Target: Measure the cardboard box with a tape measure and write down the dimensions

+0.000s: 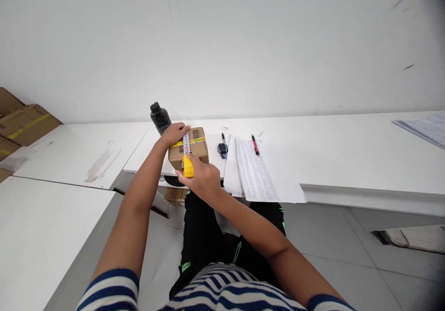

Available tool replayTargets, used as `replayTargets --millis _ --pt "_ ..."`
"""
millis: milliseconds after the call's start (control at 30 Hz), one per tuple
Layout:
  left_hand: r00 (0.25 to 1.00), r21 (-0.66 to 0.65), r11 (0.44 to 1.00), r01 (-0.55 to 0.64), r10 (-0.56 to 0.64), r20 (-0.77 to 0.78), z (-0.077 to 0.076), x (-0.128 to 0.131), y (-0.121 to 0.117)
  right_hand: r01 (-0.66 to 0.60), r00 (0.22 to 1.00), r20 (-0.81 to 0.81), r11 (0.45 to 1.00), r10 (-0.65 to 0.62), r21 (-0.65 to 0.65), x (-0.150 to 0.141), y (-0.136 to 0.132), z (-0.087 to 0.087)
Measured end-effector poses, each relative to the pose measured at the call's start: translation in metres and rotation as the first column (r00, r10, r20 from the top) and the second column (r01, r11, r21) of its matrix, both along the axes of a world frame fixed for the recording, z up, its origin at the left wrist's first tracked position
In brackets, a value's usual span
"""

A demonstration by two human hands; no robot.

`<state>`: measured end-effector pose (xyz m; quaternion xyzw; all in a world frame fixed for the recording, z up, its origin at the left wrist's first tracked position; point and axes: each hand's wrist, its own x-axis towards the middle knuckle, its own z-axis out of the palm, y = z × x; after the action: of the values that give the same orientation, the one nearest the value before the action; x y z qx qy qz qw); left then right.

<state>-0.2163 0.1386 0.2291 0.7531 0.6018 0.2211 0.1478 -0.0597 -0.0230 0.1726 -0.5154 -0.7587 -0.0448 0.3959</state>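
A small brown cardboard box [199,149], banded with yellow tape and printed with a barcode, sits near the table's front edge. My right hand [205,177] is closed around a yellow tape measure [188,166] at the box's near side. Its white blade [187,142] runs across the top of the box to the far edge. There, my left hand [175,134] lies over the far left corner, its fingertips closed at the end of the blade. The fingers behind the box are partly hidden.
A dark bottle [160,117] stands just behind my left hand. Right of the box lie a digital watch [222,149], a black pen [223,137], printed sheets [255,172] and a red pen [256,145]. Cardboard boxes [29,123] are stacked at far left; more papers [426,128] lie far right.
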Motion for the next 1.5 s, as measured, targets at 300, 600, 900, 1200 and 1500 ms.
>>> replayTargets --millis 300,600,900,1200,1500 --pt "1.000 -0.010 1.000 -0.002 0.002 -0.004 0.003 0.003 -0.002 -0.028 0.999 0.024 1.000 0.029 -0.009 0.001 -0.002 0.003" --pt "1.000 -0.018 1.000 -0.014 0.014 0.021 0.004 0.006 -0.005 -0.030 0.997 0.074 0.998 0.033 -0.048 0.000 -0.009 0.007" --pt "1.000 -0.021 1.000 -0.004 0.004 0.010 0.005 0.005 -0.005 -0.063 0.996 0.061 0.995 0.068 -0.083 0.005 -0.034 0.008" --pt "1.000 -0.047 0.999 -0.003 0.003 0.007 0.003 0.003 0.000 -0.186 0.982 -0.006 0.979 0.187 0.085 0.026 -0.088 0.002" --pt "0.998 -0.038 0.999 0.014 -0.012 0.054 -0.001 0.006 -0.001 -0.177 0.979 -0.076 0.973 0.190 0.148 0.031 -0.093 -0.004"
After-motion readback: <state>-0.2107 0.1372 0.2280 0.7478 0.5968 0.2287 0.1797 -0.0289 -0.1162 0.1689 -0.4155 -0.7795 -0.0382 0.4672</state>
